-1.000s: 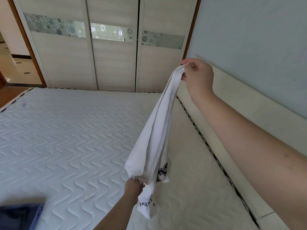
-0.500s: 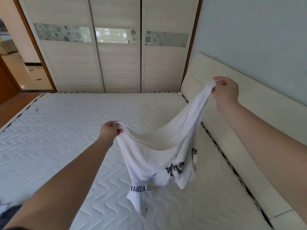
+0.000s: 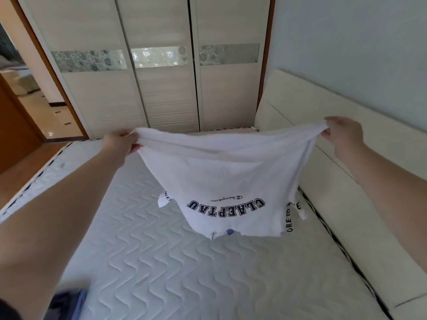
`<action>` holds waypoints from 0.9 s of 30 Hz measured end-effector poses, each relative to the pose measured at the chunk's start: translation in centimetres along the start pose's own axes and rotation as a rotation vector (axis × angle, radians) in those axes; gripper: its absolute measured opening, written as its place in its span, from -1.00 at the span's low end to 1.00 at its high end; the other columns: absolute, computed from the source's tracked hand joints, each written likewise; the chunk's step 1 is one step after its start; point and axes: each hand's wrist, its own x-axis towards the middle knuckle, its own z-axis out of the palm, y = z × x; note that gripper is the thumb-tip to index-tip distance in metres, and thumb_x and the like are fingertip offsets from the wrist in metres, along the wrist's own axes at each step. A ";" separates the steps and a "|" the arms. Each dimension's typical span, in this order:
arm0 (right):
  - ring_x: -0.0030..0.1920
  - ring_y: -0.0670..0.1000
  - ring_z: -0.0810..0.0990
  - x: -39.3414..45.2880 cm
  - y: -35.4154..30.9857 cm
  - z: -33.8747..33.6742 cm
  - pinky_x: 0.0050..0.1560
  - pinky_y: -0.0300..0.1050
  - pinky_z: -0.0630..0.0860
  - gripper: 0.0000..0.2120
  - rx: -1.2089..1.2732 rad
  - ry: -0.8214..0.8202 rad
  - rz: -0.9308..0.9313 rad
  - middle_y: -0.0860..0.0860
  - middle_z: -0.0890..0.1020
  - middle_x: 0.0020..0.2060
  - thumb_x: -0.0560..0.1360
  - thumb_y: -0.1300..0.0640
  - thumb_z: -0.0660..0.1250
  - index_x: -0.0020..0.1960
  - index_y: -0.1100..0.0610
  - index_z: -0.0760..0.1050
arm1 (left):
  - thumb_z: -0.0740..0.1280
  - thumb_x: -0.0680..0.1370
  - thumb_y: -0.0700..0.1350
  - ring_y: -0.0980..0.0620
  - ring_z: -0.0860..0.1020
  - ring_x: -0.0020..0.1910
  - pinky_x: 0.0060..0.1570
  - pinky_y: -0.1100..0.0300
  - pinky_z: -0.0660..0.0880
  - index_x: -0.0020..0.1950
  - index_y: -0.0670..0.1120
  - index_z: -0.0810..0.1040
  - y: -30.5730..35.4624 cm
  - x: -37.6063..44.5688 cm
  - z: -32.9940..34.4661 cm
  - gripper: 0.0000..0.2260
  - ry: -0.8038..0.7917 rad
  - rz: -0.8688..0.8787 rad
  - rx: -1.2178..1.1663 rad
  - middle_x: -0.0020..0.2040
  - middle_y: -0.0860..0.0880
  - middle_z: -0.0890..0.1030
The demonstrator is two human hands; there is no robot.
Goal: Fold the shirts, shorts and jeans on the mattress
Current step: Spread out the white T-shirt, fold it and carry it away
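Overhead, the left hand [image 3: 120, 143] and right hand [image 3: 342, 135] each pinched one end of the white shirt's [image 3: 221, 176] hem, holding it spread, upside down, above the quilted mattress [image 3: 173, 273], near the headboard [image 3: 346, 172].

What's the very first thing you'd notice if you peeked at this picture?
A white T-shirt stretched wide in the air above the quilted mattress, upside down, with big dark letters. The left hand and right hand each pinch a corner of its hem.
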 end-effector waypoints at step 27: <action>-0.30 0.01 0.48 -18.8 35.3 -19.4 -0.51 -0.35 0.53 -0.78 -0.315 -0.127 1.124 0.13 0.52 -0.26 0.54 0.48 0.22 -0.04 0.20 0.51 | 0.40 0.51 -0.35 -0.02 0.65 -0.18 -0.16 0.33 0.61 0.14 -0.30 0.59 -38.8 -24.0 -5.2 -0.79 0.030 -0.784 0.326 0.00 -0.26 0.64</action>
